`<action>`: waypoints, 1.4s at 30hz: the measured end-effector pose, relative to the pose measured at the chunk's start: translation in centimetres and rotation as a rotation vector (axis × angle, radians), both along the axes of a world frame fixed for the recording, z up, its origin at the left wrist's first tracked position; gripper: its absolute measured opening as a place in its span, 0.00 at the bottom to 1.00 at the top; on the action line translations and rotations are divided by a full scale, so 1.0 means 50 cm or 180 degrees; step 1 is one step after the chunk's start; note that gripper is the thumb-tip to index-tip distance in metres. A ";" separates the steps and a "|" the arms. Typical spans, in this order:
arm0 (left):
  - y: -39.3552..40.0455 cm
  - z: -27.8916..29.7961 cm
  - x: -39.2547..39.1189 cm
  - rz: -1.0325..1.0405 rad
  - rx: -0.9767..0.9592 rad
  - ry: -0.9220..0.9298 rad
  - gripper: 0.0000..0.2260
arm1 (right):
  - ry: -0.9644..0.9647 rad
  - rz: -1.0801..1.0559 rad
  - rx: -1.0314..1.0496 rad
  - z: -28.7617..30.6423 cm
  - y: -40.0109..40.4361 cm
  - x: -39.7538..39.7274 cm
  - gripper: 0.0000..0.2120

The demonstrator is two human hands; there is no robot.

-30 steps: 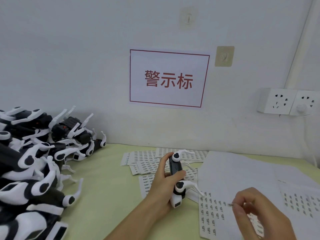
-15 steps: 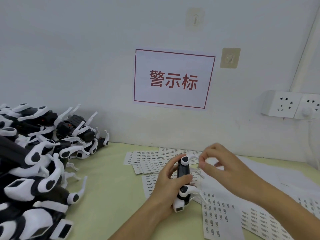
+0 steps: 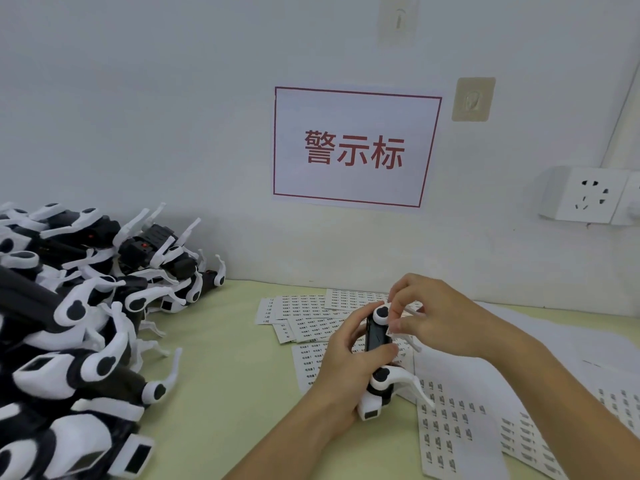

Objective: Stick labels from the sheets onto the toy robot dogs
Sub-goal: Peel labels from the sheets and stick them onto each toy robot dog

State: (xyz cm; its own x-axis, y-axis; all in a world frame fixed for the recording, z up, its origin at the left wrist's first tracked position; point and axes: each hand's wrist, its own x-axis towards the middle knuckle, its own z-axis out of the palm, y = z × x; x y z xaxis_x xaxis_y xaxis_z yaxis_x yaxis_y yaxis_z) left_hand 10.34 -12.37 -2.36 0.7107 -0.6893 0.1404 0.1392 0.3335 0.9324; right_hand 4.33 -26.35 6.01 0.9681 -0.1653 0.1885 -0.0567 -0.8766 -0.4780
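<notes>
Your left hand [image 3: 346, 368] grips one toy robot dog [image 3: 377, 355] upright over the table [image 3: 225, 375], fingers curled round its black body. Your right hand [image 3: 440, 323] has thumb and forefinger pinched together against the dog's upper side; whether a label sits between them you cannot tell. Several label sheets [image 3: 450, 434] lie beneath and beside it. A pile of dogs [image 3: 76, 323], too tangled to count, lies at left.
</notes>
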 end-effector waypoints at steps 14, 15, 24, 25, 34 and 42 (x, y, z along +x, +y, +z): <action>-0.001 0.004 -0.002 0.0110 0.0012 -0.0134 0.26 | -0.0197 0.0026 -0.0292 -0.004 0.008 0.004 0.13; -0.001 0.003 -0.003 0.0116 0.0016 -0.0138 0.26 | -0.0195 0.0020 -0.0294 -0.003 0.010 0.003 0.12; -0.001 -0.002 0.001 0.0145 -0.0015 -0.0137 0.26 | -0.0217 -0.0010 -0.0290 -0.003 0.017 0.000 0.11; -0.001 -0.001 0.000 0.0159 -0.0005 -0.0133 0.26 | -0.0217 -0.0016 -0.0287 -0.003 0.018 0.001 0.12; 0.002 0.004 -0.005 0.0228 0.0028 -0.0124 0.26 | -0.0231 -0.0050 -0.0336 -0.005 0.020 0.002 0.12; 0.003 0.009 -0.005 0.0059 -0.0109 -0.0014 0.23 | -0.0249 -0.0068 -0.0347 -0.005 0.021 0.004 0.12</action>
State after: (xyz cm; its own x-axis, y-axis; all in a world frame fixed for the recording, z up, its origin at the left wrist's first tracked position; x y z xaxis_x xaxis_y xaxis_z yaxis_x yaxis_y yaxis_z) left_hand 10.11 -12.22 -1.90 0.7227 -0.6707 0.1669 0.1286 0.3677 0.9210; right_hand 4.52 -25.33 5.77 0.9462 -0.1602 0.2811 -0.0422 -0.9225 -0.3837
